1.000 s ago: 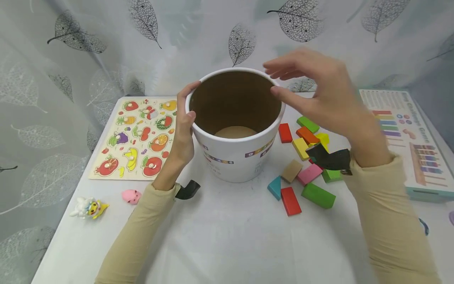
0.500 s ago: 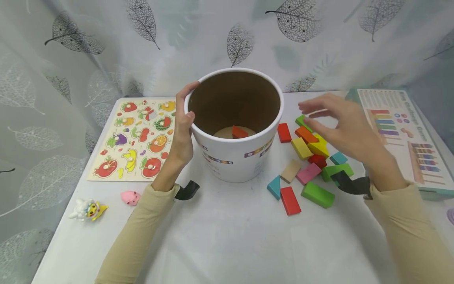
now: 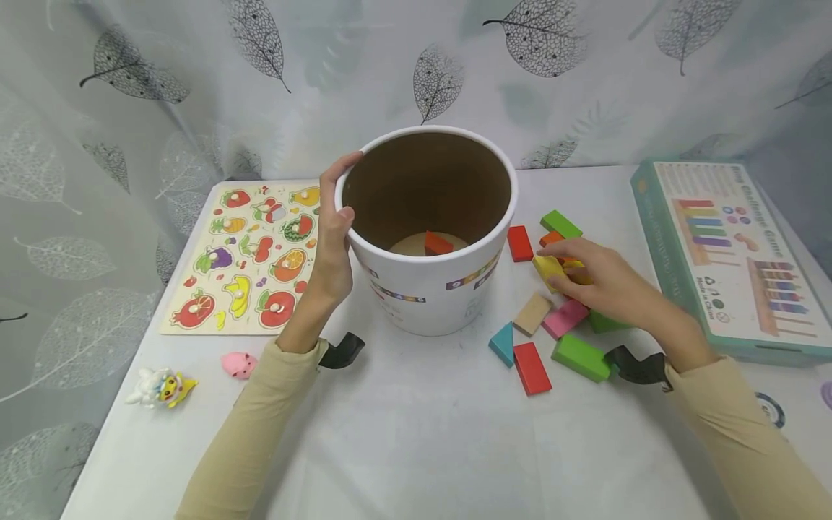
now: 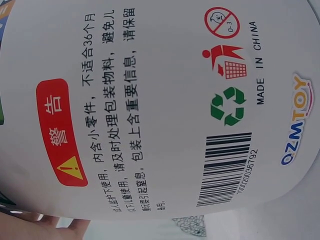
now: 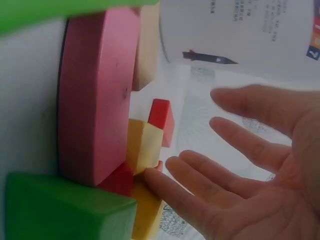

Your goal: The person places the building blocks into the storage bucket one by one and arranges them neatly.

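A tall white bucket (image 3: 425,296) stands upright, its dark inside facing up, with one orange-red block (image 3: 438,244) on its floor. My left hand (image 3: 334,260) grips the bucket's left side, thumb at the rim; the left wrist view is filled by its printed wall. Over the loose wooden blocks at the right, my right hand (image 3: 604,283) reaches down with fingers spread. Its thumb and fingertips are right at a yellow block (image 3: 549,273), and the right wrist view shows nothing between them. Around it lie a pink block (image 3: 565,318), a red block (image 3: 520,244) and a green block (image 3: 581,357).
A fruit puzzle board (image 3: 250,260) lies left of the bucket. Nearer the left edge are a pink pig figure (image 3: 239,365) and a white-and-yellow figure (image 3: 162,387). A flat game box (image 3: 734,253) sits at the right, and a leaf-print curtain (image 3: 390,65) hangs behind.
An orange-red block has appeared inside the bucket. My right hand has moved from the bucket's rim, right and then down onto the blocks. The left hand keeps its grip on the bucket.
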Demonstrator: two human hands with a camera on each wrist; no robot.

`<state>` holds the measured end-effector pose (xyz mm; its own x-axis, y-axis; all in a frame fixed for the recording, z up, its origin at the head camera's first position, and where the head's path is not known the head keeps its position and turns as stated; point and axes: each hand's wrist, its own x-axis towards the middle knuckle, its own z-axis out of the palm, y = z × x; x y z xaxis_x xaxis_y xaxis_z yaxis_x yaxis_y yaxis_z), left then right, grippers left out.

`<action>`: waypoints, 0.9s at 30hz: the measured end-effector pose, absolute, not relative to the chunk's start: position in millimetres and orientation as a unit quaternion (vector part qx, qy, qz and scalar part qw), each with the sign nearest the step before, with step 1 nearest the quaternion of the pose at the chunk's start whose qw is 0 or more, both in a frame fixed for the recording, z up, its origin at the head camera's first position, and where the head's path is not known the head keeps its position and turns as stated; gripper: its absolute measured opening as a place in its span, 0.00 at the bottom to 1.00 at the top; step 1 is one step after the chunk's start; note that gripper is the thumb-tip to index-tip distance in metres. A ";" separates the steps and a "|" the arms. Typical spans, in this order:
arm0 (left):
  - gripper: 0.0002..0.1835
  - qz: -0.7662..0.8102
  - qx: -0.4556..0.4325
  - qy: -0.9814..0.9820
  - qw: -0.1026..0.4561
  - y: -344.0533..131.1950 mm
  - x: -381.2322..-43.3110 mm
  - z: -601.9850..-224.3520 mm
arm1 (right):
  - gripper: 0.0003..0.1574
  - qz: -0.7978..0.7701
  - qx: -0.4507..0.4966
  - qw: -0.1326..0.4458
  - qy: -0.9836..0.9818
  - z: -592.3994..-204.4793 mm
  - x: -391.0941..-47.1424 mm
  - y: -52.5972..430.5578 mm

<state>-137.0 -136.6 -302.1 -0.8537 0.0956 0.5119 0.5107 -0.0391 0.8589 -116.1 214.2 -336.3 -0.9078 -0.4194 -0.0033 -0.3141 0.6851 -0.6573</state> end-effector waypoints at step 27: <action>0.45 -0.685 -0.231 -0.675 0.151 -137.4 -137.6 -302.7 | 0.28 -0.298 -0.217 0.166 0.915 -339.2 -141.8 199.3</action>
<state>-137.6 -137.4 -302.7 -0.8477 0.1050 0.5199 0.5183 -0.0444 0.8541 -141.8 199.3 -339.2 -0.8510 -0.4953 -0.1745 -0.2977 0.7287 -0.6168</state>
